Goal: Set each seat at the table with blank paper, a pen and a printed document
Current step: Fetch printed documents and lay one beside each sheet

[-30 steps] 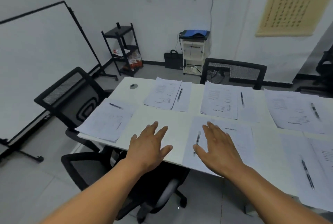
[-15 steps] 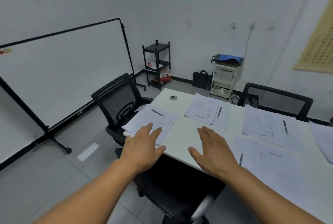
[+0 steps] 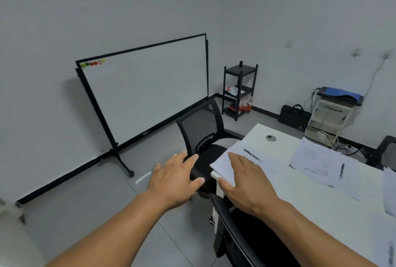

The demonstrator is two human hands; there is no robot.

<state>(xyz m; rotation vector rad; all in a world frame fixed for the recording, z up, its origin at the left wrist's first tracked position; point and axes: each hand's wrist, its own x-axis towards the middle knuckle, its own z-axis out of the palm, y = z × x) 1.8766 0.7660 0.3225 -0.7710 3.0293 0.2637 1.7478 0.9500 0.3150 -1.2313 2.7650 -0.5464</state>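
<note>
hands: left hand (image 3: 174, 183) and right hand (image 3: 249, 185) both empty, fingers spread flat
paper stack (image 3: 233, 162): just past right fingers, centre frame
pen (image 3: 252, 155): long axis points lower right

The desk (image 3: 278, 138) filled the lower right. At its left end sat a chair (image 3: 201, 129), with the whiteboard (image 3: 145, 90) behind it against the wall. On the desk's left corner lay a paper stack (image 3: 225, 166) carrying a pen (image 3: 252, 155); to its right lay a printed document (image 3: 315, 159) with a second pen (image 3: 341, 171) beside it. A shelf rack (image 3: 240, 90) stood in the far corner, a bag (image 3: 294, 117) and a cart (image 3: 334, 114) to its right. Another chair (image 3: 246, 234) stood at the desk's near edge.
</note>
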